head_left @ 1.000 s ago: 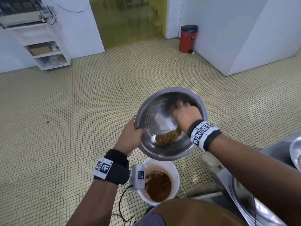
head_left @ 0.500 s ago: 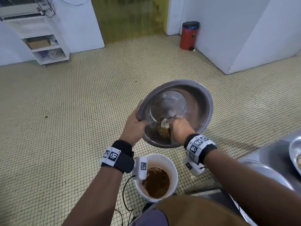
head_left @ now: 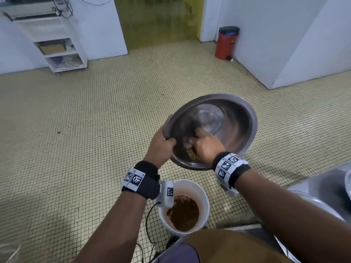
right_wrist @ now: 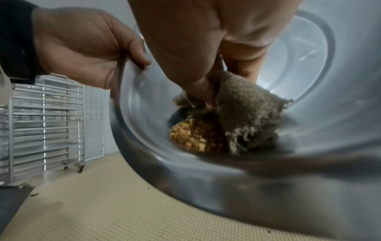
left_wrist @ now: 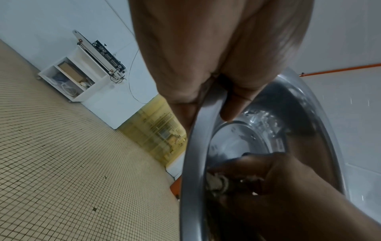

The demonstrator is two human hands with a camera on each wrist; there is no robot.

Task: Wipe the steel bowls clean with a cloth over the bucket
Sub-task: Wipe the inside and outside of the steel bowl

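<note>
Gripping the bowl (head_left: 235, 118) by its near-left rim, left hand (head_left: 161, 147) has thumb hooked inside and fingers curled under the outer wall; the left wrist view shows the rim wedged between thumb and palm. Right hand (head_left: 206, 147) is inside the bowl, fingers bunched around a grey cloth (right_wrist: 247, 114) and pressing it on the lower inner wall. Cloth sits right against a small pile of tan crumbs (right_wrist: 193, 135) at the lowest part of the bowl, close to the near rim. Bowl is tilted steeply, mouth toward the person, upper interior looks bare and shiny. White bucket (head_left: 201, 192) stands on the tiled floor (head_left: 85, 139) below and slightly nearer than the bowl, not touching it; brown residue (head_left: 183, 213) fills its bottom. Steel tabletop (head_left: 322, 188) edge at right, with part of another bowl (head_left: 348, 183) at the frame edge. Red bin (head_left: 226, 42) against the far wall, white shelf unit (head_left: 60, 46) far left, wheeled rack (right_wrist: 45, 124) visible in the right wrist view.
</note>
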